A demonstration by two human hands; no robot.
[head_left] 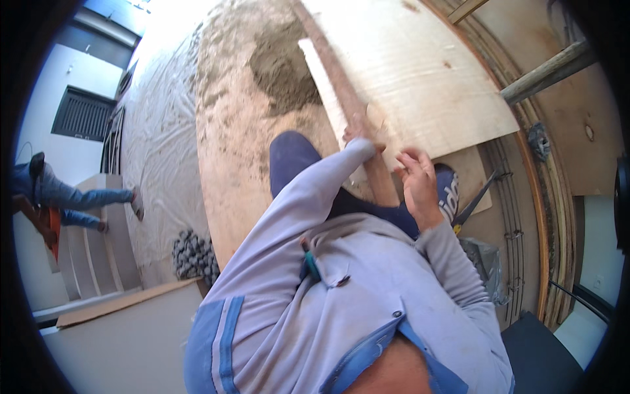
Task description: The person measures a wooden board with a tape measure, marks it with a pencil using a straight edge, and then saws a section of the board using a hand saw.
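A long, narrow brown wooden board point(339, 82) runs away from me along the edge of a pale plywood sheet point(433, 79). My left hand point(361, 136) is closed round this board, its fingers partly hidden by the sleeve cuff. To the right, my right hand point(418, 180) is raised above my leg, near the board's close end. Its fingers are loosely bent and apart, and nothing shows between them. My knees in dark trousers point(292, 157) are bent on either side of the board.
A sand-coloured heap point(282, 69) lies ahead on a dusty wooden panel point(226, 131). At left are plastic sheeting point(161, 151), a pile of small grey pieces point(195, 256) and another person point(72, 197) with an orange object. Poles point(551, 72) and long timbers point(548, 197) stand at right.
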